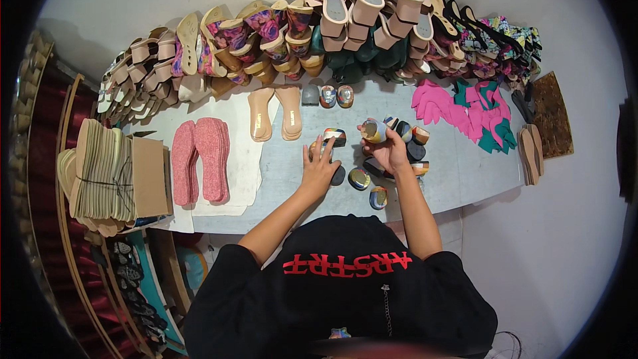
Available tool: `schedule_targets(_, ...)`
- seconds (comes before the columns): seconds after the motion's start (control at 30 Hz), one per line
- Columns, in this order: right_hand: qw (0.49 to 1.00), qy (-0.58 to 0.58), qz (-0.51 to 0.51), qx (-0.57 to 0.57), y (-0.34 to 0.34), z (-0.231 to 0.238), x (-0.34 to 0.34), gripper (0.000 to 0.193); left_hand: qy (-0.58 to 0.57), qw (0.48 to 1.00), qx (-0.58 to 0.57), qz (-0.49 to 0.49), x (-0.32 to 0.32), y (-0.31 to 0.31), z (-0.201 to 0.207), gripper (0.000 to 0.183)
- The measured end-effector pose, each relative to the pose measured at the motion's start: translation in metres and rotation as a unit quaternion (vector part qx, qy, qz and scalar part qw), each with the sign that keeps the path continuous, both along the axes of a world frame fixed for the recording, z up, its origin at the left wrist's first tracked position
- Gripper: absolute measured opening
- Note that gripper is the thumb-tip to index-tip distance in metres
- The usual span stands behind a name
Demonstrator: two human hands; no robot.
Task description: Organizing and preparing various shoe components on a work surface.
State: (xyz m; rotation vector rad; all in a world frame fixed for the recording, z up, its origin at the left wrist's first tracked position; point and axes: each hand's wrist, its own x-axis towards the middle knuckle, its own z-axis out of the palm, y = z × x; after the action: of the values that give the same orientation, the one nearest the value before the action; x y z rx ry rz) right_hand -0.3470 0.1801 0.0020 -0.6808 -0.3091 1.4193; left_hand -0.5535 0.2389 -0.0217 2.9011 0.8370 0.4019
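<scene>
My right hand [391, 154] is closed round a shoe heel [373, 131] with a patterned multicoloured covering, lifted above the table, its greyish-yellow end showing. My left hand [321, 171] lies low with fingers spread, fingertips against a multicoloured heel block [335, 136] standing on the table. Another heel is partly hidden under those fingers, and a dark round-ended heel [338, 175] lies beside the thumb. Just right of it are two loose patterned heels, one yellowish-green [359, 179] and one bluish [378, 197]. Several more heels, such as a dark one [416, 152], cluster around and behind my right hand.
Along the wall, sandals [362, 10] are piled high. Pink insoles [214, 163] and tan insoles [260, 114] lie left of the heels. Further left stands a tied stack of pale soles [103, 173] beside cardboard. Pink and green scraps [468, 110] lie on the right.
</scene>
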Motion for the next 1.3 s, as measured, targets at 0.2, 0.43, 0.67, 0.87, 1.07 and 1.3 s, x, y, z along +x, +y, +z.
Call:
schedule_targets(0.2, 0.995, -0.064, -0.077, -0.023, 0.008, 0.009, -0.009, 0.043, -0.022, 0.989, -0.136, -0.055, -0.006, 0.002, 0.034, 0.056)
schedule_targets(0.43, 0.973, -0.128, -0.111, -0.157, 0.046, -0.037, 0.026, 0.033, -0.243, 0.825, -0.511, 0.008, -0.001, 0.040, 0.037, 0.060)
schedule_targets(0.67, 0.946, -0.174, -0.167, -0.218, 0.084, -0.056, 0.028, 0.049, -0.366, 0.577, -0.724, 0.091, 0.009, 0.092, 0.021, 0.038)
schedule_targets(0.87, 0.776, -0.564, -0.166, -0.230, 0.106, -0.062, 0.038, 0.060, -0.339, 0.647, -0.666, 0.154, 0.011, 0.125, 0.001, 0.036)
schedule_targets(1.07, 0.752, -0.608, -0.165, -0.191, 0.118, -0.098, 0.064, 0.060, -0.375, 0.656, -0.614, 0.228, 0.026, 0.155, -0.011, 0.041)
schedule_targets(1.3, 0.695, -0.676, -0.135, -0.207, 0.123, -0.091, 0.055, 0.054, -0.358, 0.694, -0.562, 0.273, 0.049, 0.189, -0.018, 0.039)
